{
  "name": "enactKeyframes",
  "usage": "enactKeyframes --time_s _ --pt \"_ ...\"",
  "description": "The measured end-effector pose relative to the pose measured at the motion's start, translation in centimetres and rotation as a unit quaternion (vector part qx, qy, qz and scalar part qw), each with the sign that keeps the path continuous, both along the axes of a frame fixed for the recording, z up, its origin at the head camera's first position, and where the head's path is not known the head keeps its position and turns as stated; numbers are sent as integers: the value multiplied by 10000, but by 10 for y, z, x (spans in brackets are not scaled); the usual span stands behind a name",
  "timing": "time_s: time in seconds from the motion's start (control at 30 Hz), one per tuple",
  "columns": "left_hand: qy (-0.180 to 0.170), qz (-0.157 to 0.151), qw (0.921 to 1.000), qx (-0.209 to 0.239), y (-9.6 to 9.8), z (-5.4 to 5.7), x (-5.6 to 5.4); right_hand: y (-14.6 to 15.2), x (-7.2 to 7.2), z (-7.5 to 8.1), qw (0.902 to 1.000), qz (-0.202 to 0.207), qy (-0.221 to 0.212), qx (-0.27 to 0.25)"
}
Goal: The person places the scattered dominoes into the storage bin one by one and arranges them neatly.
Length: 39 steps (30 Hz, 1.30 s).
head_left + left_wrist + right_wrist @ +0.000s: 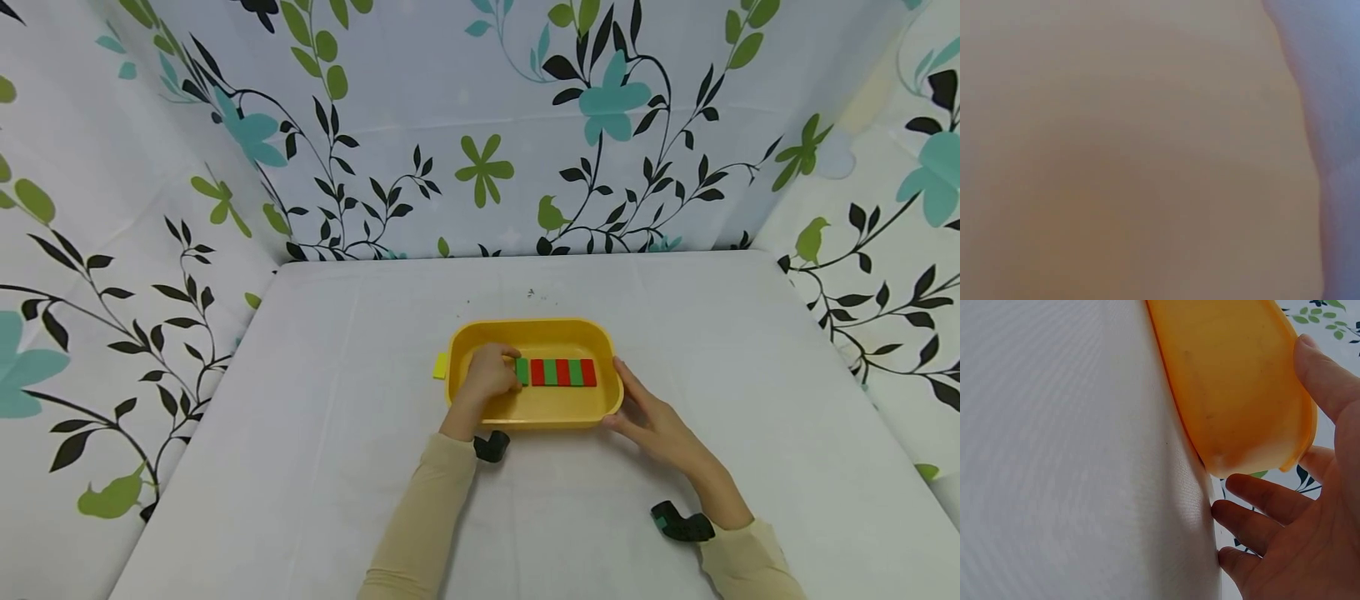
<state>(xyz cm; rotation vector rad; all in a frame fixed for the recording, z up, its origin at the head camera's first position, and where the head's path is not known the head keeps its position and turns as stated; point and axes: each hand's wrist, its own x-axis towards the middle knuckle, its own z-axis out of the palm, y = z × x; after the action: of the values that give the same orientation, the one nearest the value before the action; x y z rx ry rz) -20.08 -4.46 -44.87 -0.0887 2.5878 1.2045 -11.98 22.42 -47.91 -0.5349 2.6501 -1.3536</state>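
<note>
In the head view a yellow plastic tray (555, 411) stands on the white-covered table. Inside it, a row of flat red and green tiles (563, 372) lies side by side in alternating colours. My left hand (489, 372) reaches into the tray's left half, finger and thumb at the two ends of the leftmost green tile (522, 372), pinching it. At the right end of the tray, my right hand (652, 421) holds the rim between thumb and forefinger. The right wrist view shows its other fingers (1250, 525) loosely spread below the tray's end. Blurred skin fills most of the left wrist view.
A small yellow tab (440, 366) shows at the tray's left side. White cloth (300, 467) covers the table. Leaf-patterned curtains (480, 100) hang behind and at both sides. Dark wrist cameras (681, 523) sit on both wrists.
</note>
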Motion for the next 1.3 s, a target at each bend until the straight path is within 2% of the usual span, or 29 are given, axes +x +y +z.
enactKeyframes --time_s 0.33,0.67,1.03,1.3 --pt "242 -222 9992 -248 2 -1 0 -1 0 0 10000 -2 2 -4" --pt "167 -305 9989 -301 3 -4 0 -1 1 0 10000 11 19 16" --pt "252 -386 9985 -303 2 -5 -1 -2 1 0 10000 -14 -8 30" --pt "155 -435 9984 -328 4 -4 -1 -1 0 1 10000 13 -31 0"
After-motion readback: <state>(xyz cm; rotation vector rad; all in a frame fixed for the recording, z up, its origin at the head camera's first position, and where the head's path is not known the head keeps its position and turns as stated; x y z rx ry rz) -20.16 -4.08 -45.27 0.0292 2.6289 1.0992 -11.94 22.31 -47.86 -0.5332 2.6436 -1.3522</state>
